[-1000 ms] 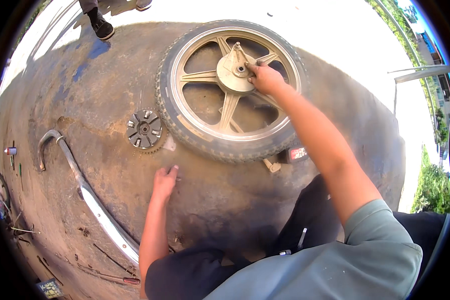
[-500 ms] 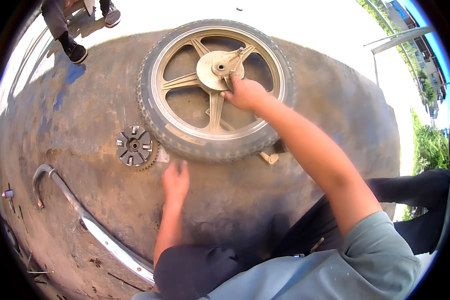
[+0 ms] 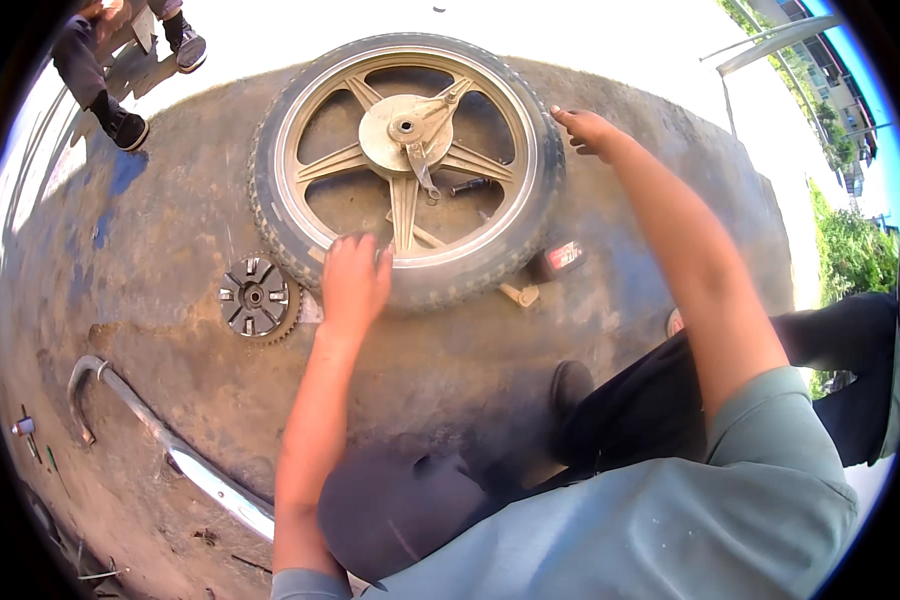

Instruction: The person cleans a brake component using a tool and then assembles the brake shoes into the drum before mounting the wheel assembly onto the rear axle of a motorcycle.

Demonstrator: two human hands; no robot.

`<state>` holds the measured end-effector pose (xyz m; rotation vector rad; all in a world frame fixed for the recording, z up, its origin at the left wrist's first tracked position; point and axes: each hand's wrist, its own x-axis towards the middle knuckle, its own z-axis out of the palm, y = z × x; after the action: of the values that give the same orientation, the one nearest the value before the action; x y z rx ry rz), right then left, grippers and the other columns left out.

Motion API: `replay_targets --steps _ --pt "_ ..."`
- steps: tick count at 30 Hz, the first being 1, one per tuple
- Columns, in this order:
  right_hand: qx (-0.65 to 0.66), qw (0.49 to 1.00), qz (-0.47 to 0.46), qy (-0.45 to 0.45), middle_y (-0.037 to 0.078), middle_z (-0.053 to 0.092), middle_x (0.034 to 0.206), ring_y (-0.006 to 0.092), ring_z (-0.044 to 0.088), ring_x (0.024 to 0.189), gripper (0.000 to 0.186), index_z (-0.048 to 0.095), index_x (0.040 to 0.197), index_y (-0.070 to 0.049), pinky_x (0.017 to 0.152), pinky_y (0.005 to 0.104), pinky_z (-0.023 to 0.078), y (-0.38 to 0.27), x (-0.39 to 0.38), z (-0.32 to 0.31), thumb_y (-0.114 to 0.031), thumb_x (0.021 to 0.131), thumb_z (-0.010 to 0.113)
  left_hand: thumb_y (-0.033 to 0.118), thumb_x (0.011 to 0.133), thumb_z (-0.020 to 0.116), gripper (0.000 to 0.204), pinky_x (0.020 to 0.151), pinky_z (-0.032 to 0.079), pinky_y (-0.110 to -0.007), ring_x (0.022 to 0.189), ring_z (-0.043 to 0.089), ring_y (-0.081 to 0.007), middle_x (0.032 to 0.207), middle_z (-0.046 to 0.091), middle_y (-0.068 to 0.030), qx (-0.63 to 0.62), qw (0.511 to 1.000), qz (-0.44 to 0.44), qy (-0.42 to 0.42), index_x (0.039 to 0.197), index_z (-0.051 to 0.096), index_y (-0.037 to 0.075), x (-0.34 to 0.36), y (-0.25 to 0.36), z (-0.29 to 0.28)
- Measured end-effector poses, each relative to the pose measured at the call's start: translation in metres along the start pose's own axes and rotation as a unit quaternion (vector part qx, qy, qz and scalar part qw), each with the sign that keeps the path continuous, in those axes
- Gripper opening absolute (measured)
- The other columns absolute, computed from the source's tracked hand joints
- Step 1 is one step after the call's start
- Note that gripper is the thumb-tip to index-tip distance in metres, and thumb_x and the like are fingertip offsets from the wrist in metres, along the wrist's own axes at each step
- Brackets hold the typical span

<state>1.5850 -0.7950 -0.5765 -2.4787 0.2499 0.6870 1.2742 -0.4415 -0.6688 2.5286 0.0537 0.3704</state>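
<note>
A spoked motorcycle wheel (image 3: 545,175) with a knobbly tyre lies flat on the ground before me. On its hub sits a round brake plate (image 3: 380,135) with a short lever arm (image 3: 422,172) pointing toward me. My left hand (image 3: 353,285) rests over the near-left part of the tyre, its fingers slightly apart and reaching the rim. At the right side of the tyre is my right hand (image 3: 592,133), thumb stretched out and nothing held; whether it touches the rubber I cannot tell. Left of the wheel lies a sprocket carrier (image 3: 255,297) with black rubber blocks.
A dark container with a red label (image 3: 564,256) and a metal piece (image 3: 520,294) lie by the tyre's near-right edge. A bent silver pipe (image 3: 205,475) stretches along the lower left. Another person's shoes (image 3: 125,128) show at the upper left. A dark tool (image 3: 470,187) shows between the spokes.
My right hand has left the brake plate and moved right to the tyre's outer side. My left hand has come forward onto the tyre. The lever arm, earlier covered, now shows.
</note>
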Motion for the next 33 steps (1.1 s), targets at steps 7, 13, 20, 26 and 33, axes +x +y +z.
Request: replay_targets --steps 7,13,20,26,33 --pt "0.302 0.946 0.033 -0.112 0.014 0.058 0.146 0.0293 0.058 0.129 0.083 0.052 0.15 -0.012 0.111 0.0495 0.046 0.063 0.105 0.013 -0.072 0.095 0.057 0.034 0.098 0.063 0.034 0.09 0.047 -0.053 0.091 0.066 -0.0392 0.084 0.071 -0.0193 0.056 0.995 0.001 -0.079 0.084 0.072 0.004 0.031 -0.009 0.032" --pt "0.438 0.886 -0.034 -0.149 0.013 0.067 0.136 0.0254 0.065 0.123 0.079 0.055 0.147 -0.011 0.105 0.0445 0.053 0.047 0.132 0.044 -0.064 0.09 0.07 0.028 0.092 0.067 0.024 0.087 0.045 -0.052 0.087 0.065 -0.0333 0.083 0.07 -0.0131 0.125 0.987 0.005 -0.105 0.083 0.072 0.006 0.018 -0.021 0.036" --pt "0.483 0.865 -0.021 -0.135 0.01 0.054 0.15 0.0264 0.056 0.133 0.074 0.046 0.154 -0.009 0.112 0.0434 0.047 0.103 0.185 0.016 -0.056 0.099 0.061 0.036 0.086 0.068 0.029 0.087 0.045 -0.05 0.083 0.066 -0.0318 0.076 0.069 -0.0116 0.126 0.989 0.027 -0.073 0.074 0.071 0.01 0.032 -0.025 0.049" --pt "0.476 0.868 0.024 -0.139 0.011 0.042 0.162 0.0295 0.044 0.146 0.072 0.036 0.161 -0.006 0.121 0.043 0.037 0.062 0.152 0.039 -0.049 0.105 0.053 0.039 0.084 0.067 0.033 0.091 0.047 -0.049 0.077 0.07 -0.0313 0.07 0.07 -0.0123 0.113 0.993 -0.027 -0.032 0.069 0.075 0.012 -0.002 -0.037 0.054" --pt "0.416 0.898 -0.042 -0.138 0.012 0.04 0.163 0.0278 0.037 0.15 0.076 0.037 0.16 -0.003 0.125 0.0415 0.029 0.061 0.119 -0.01 -0.049 0.103 0.059 0.046 0.087 0.06 0.04 0.099 0.046 -0.05 0.082 0.072 -0.0308 0.073 0.073 -0.0113 0.075 0.993 -0.032 -0.082 0.072 0.079 0.014 -0.007 -0.036 0.032"
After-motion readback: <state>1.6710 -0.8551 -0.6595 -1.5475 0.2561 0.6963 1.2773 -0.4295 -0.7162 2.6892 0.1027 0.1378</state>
